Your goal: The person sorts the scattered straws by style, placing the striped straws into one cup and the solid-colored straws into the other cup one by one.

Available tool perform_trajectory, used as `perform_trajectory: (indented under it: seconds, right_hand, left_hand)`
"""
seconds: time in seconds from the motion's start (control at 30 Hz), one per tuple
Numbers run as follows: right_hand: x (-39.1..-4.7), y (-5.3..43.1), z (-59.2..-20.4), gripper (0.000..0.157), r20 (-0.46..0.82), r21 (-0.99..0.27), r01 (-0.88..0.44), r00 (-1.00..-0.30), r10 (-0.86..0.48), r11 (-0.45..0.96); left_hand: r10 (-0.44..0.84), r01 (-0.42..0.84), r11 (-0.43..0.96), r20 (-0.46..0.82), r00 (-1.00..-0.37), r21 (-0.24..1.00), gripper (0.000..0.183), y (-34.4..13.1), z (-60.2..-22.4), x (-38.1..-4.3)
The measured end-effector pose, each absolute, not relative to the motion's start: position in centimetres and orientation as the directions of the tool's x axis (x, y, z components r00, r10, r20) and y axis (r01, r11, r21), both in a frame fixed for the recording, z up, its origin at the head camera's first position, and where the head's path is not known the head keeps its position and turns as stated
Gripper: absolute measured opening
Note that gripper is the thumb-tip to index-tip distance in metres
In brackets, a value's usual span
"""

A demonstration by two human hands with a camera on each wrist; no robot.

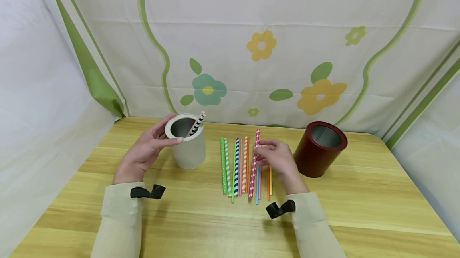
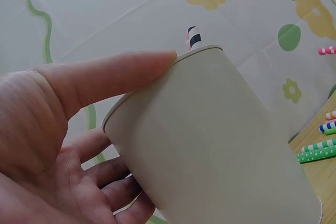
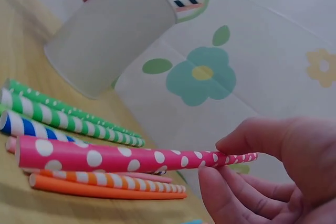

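Note:
My left hand [image 1: 149,144] grips the white can [image 1: 190,152], thumb on its rim and fingers around the far side. Inside the can lean a black-and-white striped straw [image 1: 197,124] and a pale pink one beside it. My right hand [image 1: 278,160] pinches a pink straw with white dots [image 3: 110,157] between thumb and fingertips, raised over the others in the right wrist view. Left of it lie a green dotted straw [image 1: 223,166], a green-striped straw [image 1: 228,170], a blue-striped straw [image 1: 236,166] and an orange-striped straw [image 1: 245,166]. Thin plain straws lie partly under my right hand.
A dark red can [image 1: 316,156] stands upright just right of my right hand, its mouth open upward. The wooden table [image 1: 201,226] ends at a flowered curtain [image 1: 230,58] behind. White cloth hangs at both sides.

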State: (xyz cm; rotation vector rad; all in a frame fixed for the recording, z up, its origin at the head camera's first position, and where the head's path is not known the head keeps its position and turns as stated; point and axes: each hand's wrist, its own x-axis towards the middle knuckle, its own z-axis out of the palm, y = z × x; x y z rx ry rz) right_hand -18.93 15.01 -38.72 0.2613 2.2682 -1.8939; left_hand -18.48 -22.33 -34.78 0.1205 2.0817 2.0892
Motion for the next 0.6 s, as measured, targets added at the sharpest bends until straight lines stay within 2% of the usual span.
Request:
perform_trajectory:
  seconds: [0.17, 0.6]
  right_hand:
    - [-18.9, 15.7, -37.8, 0.045, -0.218, -0.973, 0.215, -0.976, -0.024, 0.083]
    - [-17.9, 17.0, -34.6, 0.027, -0.049, -0.989, 0.053, -0.998, -0.038, -0.136]
  left_hand:
    - [0.189, -0.072, -0.002, -0.071, -0.98, 0.997, 0.088, -22.3, -34.8, -18.5]
    - [0.187, -0.075, -0.005, -0.072, -0.98, 0.997, 0.087, -22.3, -34.8, -18.4]
